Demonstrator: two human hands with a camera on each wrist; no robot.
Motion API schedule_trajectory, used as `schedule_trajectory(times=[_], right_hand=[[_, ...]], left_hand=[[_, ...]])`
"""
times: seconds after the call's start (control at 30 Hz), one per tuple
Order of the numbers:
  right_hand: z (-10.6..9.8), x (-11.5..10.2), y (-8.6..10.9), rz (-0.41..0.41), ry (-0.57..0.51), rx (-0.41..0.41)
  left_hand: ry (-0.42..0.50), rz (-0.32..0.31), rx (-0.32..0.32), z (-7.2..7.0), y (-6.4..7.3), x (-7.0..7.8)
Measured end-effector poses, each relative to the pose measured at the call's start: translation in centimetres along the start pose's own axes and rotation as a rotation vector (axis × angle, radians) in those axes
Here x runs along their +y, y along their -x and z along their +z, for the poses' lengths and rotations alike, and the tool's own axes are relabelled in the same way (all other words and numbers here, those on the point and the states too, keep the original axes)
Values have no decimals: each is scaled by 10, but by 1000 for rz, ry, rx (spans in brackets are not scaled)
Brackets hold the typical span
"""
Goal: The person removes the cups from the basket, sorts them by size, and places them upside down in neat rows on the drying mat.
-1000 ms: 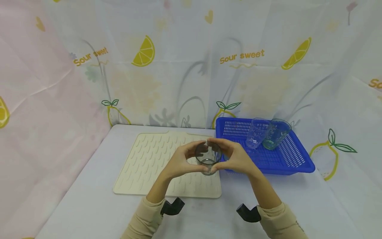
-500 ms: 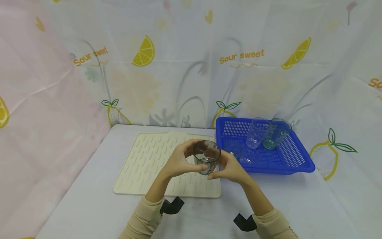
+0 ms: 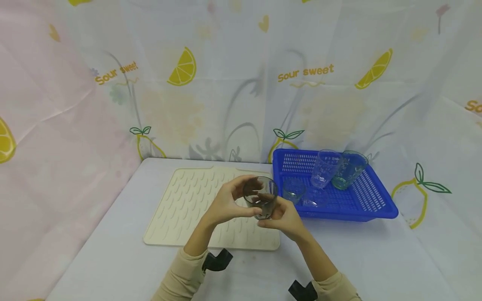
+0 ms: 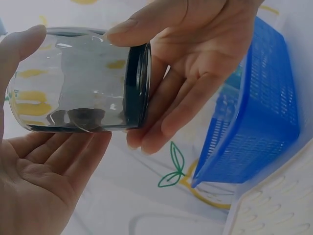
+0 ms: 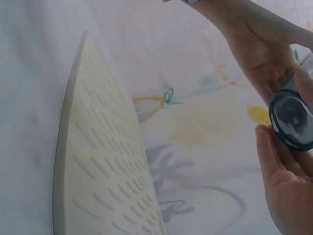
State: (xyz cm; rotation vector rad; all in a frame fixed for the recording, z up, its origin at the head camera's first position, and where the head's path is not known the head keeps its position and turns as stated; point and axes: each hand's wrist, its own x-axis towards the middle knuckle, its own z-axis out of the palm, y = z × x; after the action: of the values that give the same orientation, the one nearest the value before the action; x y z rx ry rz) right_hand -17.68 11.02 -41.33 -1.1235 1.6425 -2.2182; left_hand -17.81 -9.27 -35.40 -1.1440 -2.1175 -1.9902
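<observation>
A short grey-tinted drinking glass [image 3: 265, 211] is held up over the right part of the cream ridged mat [image 3: 180, 209] in the head view. My left hand [image 3: 227, 204] grips it from the left near its rim, thumb in front and fingers behind. At the base, my right hand [image 3: 288, 219] pinches it between thumb and fingers. The left wrist view shows the glass [image 4: 88, 78] sideways, its thick dark base toward the right hand [image 4: 195, 63]. In the right wrist view, its round base [image 5: 293, 120] faces the camera and is partly cut off by the edge.
Right of the mat stands a blue perforated basket [image 3: 339, 215]. A clear tumbler [image 3: 324, 169] and a greenish tumbler [image 3: 348, 171] lean at its back. Two lower clear glasses, one glass [image 3: 293, 192] and another [image 3: 315, 197], are in its near left part. A printed cloth [image 3: 226, 104] hangs behind.
My right hand has slid from the glass's right side down to its base. The left hand keeps its grip, and the glass has shifted slightly left. The basket's nearer glasses have come into view.
</observation>
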Motion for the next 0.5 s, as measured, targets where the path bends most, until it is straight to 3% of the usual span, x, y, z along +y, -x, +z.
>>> schedule_trajectory(times=[0.27,0.5], right_hand=[[-10,-10,3,19,74,30],[-22,-27,4,31,166,111]], left_hand=[[-6,-9,19,-3,4,-1],[7,-72,29,-4,8,-2]])
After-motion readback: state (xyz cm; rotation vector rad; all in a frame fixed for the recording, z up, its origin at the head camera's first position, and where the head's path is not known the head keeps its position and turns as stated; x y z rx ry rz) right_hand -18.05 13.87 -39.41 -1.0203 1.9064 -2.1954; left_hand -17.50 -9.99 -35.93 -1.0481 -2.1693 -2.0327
